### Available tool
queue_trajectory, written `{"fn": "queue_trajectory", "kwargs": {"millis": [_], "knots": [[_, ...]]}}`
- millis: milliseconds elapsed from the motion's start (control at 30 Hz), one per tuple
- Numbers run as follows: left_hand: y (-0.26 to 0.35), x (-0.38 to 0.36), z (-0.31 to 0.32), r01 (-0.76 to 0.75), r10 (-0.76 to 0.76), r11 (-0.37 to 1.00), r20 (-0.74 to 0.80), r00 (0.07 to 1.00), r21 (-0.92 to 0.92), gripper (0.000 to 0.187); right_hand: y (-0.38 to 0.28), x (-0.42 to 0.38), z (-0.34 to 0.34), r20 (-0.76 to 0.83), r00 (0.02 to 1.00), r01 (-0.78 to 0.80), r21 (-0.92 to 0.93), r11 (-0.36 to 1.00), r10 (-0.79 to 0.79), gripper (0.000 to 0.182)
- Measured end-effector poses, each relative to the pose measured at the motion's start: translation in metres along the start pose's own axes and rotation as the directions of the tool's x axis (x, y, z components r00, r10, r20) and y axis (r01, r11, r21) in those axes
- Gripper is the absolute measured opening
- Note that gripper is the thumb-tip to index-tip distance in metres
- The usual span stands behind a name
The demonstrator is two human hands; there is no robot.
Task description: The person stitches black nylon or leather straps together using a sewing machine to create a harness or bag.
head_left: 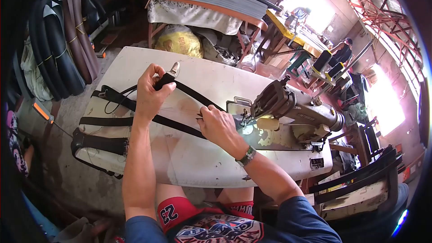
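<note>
My left hand (152, 91) is raised over the white sewing table (193, 166), its fingers closed on a black strap whose end carries a metal clip (175, 69). From there the black strap (195, 94) slants down to the right, behind my right hand. My right hand (215, 123) is lower, left of the sewing machine needle area, its fingers pinched round a small dark pointed thing that I cannot make out. A second length of black strap (175, 128) passes below it. More black straps (101, 144) with metal fittings lie at the table's left edge.
The sewing machine (297, 110) stands on the table's right side. Dark rolls of material (54, 54) hang at the left. Behind the table are stacked sheets (211, 2) and a yellow sack (180, 41). A person (343, 53) sits at the back right, another beyond a yellow-edged workbench (285, 24).
</note>
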State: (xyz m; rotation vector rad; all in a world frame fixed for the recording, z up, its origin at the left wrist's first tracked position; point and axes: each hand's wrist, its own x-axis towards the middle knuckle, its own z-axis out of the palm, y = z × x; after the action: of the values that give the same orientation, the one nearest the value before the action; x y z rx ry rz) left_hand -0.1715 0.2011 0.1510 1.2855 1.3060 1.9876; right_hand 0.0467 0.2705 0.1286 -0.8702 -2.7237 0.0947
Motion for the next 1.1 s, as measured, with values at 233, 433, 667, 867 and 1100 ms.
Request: {"fn": "queue_trajectory", "kwargs": {"millis": [233, 433, 667, 867, 1100], "knots": [[-0.006, 0.001, -0.006, -0.056, 0.055, 0.997, -0.013, 0.998, -0.049, 0.026, -0.020, -0.017, -0.021, -0.091, 0.994, -0.043, 0.166, 0.985, 0.059, 0.018], [-0.015, -0.011, 0.025, -0.184, 0.029, 0.929, 0.431, 0.902, 0.322, 0.025, 0.017, -0.128, -0.051, -0.095, 0.965, -0.203, 0.317, 0.926, 0.244, 0.025], [-0.025, -0.024, 0.045, -0.393, -0.074, 0.664, 0.579, 0.812, 0.636, 0.038, 0.124, -0.202, -0.055, -0.201, 0.818, -0.543, 0.039, 0.839, 0.539, 0.027], [0.033, -0.042, -0.018, -0.084, 0.090, 0.728, 0.027, 0.996, 0.680, 0.015, 0.129, -0.210, -0.063, -0.403, 0.820, -0.494, -0.137, 0.859, 0.407, 0.031], [0.016, -0.087, -0.066, -0.047, -0.131, 0.238, 0.080, 0.988, 0.970, 0.026, 0.029, -0.144, -0.047, -0.203, 0.971, 0.181, 0.295, 0.938, -0.123, 0.038]]}}
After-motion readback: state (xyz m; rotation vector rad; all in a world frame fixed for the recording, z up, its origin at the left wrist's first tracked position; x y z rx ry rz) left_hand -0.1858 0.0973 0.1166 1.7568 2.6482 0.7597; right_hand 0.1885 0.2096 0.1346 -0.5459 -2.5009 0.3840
